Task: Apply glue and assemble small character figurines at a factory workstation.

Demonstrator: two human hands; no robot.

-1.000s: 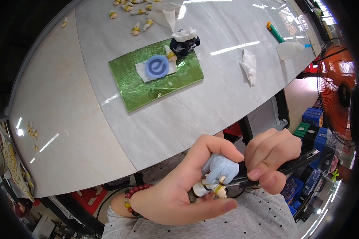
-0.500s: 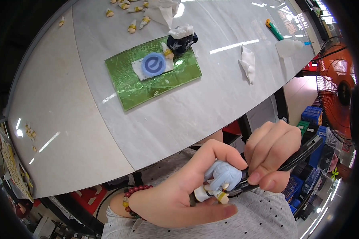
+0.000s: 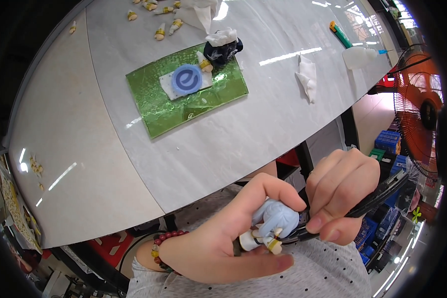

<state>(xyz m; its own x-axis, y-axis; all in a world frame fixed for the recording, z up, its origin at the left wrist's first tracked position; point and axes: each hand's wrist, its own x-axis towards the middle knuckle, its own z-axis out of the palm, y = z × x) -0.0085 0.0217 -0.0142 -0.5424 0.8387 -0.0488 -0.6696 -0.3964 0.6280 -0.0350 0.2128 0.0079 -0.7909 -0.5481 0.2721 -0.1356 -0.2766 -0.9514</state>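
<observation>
Between the curled index finger and outstretched thumb of my left hand is a small figurine with pale blue hair and a white and gold outfit. A long black tool of a kind I cannot make out is gripped in my right hand. Its tip reaches the right side of the figurine near the hair; the exact contact is hidden by my fingers. Both hands are over my lap, just off the near edge of the table.
On the grey table lies a green slab with a blue disc and a dark bundle. Several small white-and-gold parts lie beyond it. A white tissue, utility knife and needle-tipped bottle sit right, near an orange fan.
My right hand has shifted slightly right and down with the black tool. The figurine stays in my left hand, turned a little. The table scene has slid slightly left in view.
</observation>
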